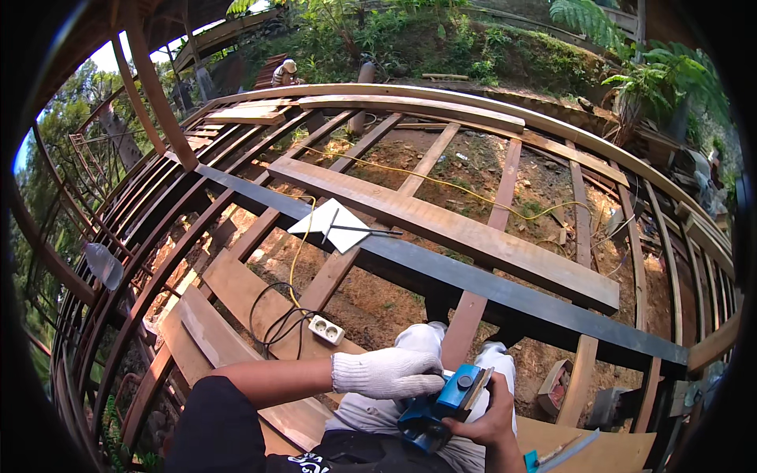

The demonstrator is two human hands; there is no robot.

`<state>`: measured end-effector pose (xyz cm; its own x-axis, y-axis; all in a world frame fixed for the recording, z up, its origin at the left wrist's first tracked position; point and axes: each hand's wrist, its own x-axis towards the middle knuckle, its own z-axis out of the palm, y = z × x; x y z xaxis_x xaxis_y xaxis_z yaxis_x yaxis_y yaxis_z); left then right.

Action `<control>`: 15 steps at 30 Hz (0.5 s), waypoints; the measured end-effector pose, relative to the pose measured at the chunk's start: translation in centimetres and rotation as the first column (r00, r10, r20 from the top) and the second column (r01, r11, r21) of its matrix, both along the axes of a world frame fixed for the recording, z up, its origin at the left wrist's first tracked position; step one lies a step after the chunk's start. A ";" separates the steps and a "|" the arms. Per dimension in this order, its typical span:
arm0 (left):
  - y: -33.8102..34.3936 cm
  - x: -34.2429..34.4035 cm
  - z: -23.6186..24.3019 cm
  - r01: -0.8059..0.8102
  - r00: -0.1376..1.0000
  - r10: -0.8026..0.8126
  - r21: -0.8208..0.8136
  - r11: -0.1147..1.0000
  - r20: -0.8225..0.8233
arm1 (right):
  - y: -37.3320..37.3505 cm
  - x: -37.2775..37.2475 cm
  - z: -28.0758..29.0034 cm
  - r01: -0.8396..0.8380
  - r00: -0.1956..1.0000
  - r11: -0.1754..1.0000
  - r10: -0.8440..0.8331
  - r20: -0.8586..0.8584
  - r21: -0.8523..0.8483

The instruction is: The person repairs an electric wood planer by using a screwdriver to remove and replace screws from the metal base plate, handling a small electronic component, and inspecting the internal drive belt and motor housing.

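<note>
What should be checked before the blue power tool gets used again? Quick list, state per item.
1. Grip on the blue power tool: gloved left hand on top, bare right hand underneath. Ok.
2. Right hand protection: no glove. Not ok.
3. Tool plugged in: its cord is hidden; a white extension socket lies on a plank with a black cable. Cannot tell.
4. Footing: the person sits over open joists, with bare ground showing below. Not ok.
5. Loose items: a metal square rests on a white sheet on the steel beam, apart from the hands. Ok.
6. Blade state: hidden by the hands. Cannot tell.
</note>
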<state>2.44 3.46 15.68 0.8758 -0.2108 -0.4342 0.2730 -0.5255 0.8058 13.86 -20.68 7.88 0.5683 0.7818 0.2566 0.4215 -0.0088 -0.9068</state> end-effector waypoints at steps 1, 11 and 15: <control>-0.2 -1.2 -0.5 -0.035 0.941 0.004 0.086 0.996 0.338 | -0.1 -0.1 0.2 0.007 1.000 1.000 -0.007 0.000 0.020; -0.9 -0.7 -6.2 -0.052 0.994 0.067 -0.174 0.983 0.081 | 0.1 -1.1 0.9 -0.008 0.999 0.999 0.007 0.032 0.039; -0.4 -0.1 0.3 -0.139 0.990 0.136 -0.090 0.986 -0.043 | 0.1 -0.7 0.7 0.005 1.000 0.998 -0.004 -0.002 0.059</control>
